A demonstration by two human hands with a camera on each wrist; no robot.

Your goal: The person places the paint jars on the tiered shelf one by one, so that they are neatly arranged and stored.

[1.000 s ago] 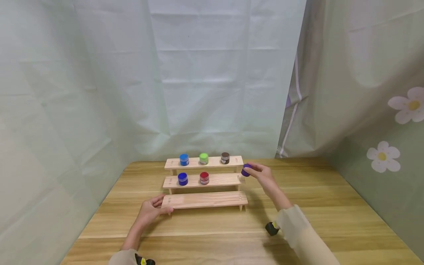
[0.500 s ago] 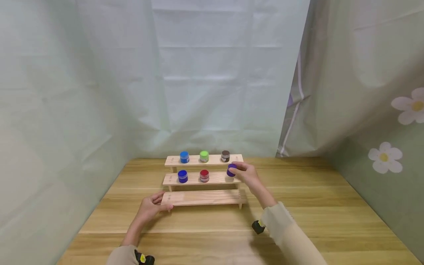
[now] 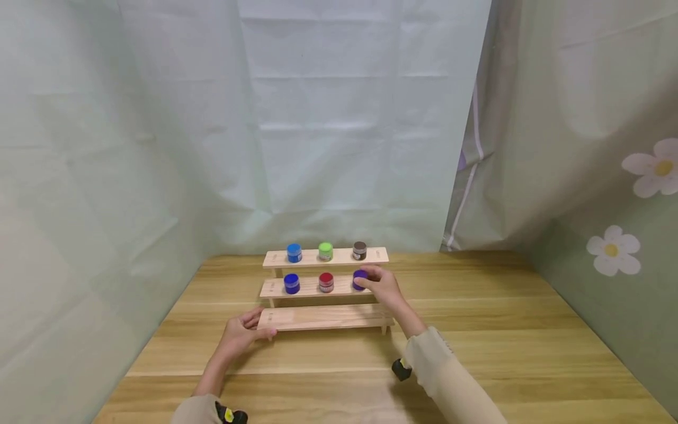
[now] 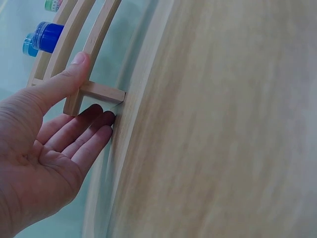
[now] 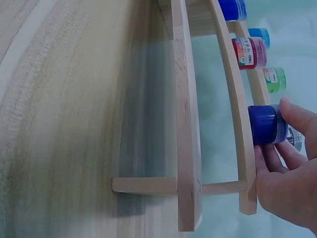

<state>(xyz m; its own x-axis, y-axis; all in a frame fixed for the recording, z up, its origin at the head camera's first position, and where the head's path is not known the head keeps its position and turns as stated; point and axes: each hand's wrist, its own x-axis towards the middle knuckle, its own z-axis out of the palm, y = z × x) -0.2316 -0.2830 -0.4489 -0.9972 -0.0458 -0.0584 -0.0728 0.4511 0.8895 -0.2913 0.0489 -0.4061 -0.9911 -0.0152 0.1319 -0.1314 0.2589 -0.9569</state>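
A three-step wooden display stand (image 3: 328,318) stands on the table. My right hand (image 3: 385,290) pinches a dark purple-blue paint jar (image 3: 359,280) between thumb and fingers at the right end of the middle step. In the right wrist view this jar (image 5: 267,124) stands with its base against the step. A blue jar (image 3: 292,284) and a red jar (image 3: 326,282) share that step. My left hand (image 3: 238,337) holds the left end of the lowest step; in the left wrist view the thumb lies on its front edge, and the fingers reach behind the leg.
On the top step stand a light blue jar (image 3: 294,253), a green jar (image 3: 325,252) and a dark brown jar (image 3: 359,251). The wooden table (image 3: 503,330) extends around the stand. Pale cloth (image 3: 339,147) hangs behind and at both sides.
My right hand has carried the purple-blue jar leftward from beyond the stand's right end, then lowered it onto the middle step beside the red jar. My left hand has stayed at the lowest step.
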